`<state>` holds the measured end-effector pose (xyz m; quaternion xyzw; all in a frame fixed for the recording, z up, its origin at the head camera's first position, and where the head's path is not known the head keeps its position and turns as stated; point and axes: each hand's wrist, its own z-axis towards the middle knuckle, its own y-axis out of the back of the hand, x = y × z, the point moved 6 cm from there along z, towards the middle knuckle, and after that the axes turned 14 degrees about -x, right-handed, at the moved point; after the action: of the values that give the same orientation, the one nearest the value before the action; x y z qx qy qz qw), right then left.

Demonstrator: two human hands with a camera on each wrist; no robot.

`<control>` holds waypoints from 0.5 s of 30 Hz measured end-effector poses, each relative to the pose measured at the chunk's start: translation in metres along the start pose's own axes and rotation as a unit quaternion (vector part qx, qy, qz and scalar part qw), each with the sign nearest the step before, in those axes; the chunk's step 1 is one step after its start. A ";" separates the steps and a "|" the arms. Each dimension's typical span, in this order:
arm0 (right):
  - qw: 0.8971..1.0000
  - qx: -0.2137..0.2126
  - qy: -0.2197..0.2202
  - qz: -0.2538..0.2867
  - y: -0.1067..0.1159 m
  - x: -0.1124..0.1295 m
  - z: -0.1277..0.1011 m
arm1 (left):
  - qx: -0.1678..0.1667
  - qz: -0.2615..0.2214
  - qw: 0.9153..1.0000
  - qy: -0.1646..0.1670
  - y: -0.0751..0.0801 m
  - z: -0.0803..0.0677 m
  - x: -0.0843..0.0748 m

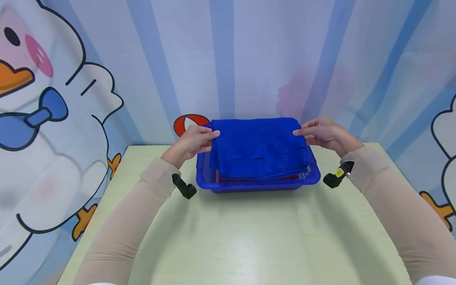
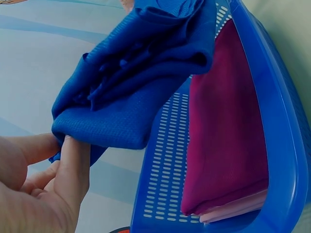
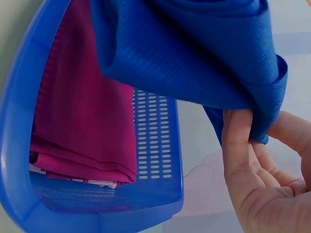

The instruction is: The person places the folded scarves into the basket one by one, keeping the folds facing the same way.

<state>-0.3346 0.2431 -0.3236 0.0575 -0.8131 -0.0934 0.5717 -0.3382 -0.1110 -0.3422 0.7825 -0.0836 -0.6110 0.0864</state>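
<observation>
A folded blue cloth [image 1: 258, 148] is being held at centre frame over the blue basket [image 1: 256, 184] on the bench [image 1: 249, 237], its far corners being pinched in the grip of the left hand [image 1: 194, 142] and right hand [image 1: 325, 134]. Magenta cloths [image 2: 223, 136] are being kept inside the basket.

Both arms reach forward from the near edge, forearms in beige sleeves and angled inward toward each other. The left hand [image 1: 194, 141] is held at the far left, fingers extended toward the right with the thumb closed against them in a pinch. The right hand [image 1: 325, 133] mirrors it on the far right, fingers pointing left and pinched against the thumb, wrist slightly raised.
</observation>
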 end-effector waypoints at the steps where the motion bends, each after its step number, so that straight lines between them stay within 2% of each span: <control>1: 1.000 -0.002 -0.001 -0.001 0.000 0.000 0.001 | 0.000 0.001 1.000 -0.001 0.000 0.000 0.000; 10: 1.000 -0.002 -0.004 0.006 -0.002 -0.003 0.004 | -0.001 -0.003 1.000 0.006 -0.005 0.005 0.004; 15: 1.000 -0.008 0.000 -0.008 -0.003 -0.004 0.004 | 0.003 -0.004 1.000 0.006 -0.008 0.006 0.006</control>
<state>-0.3373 0.2416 -0.3297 0.0598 -0.8121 -0.1043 0.5710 -0.3426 -0.1053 -0.3510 0.7868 -0.0824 -0.6061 0.0821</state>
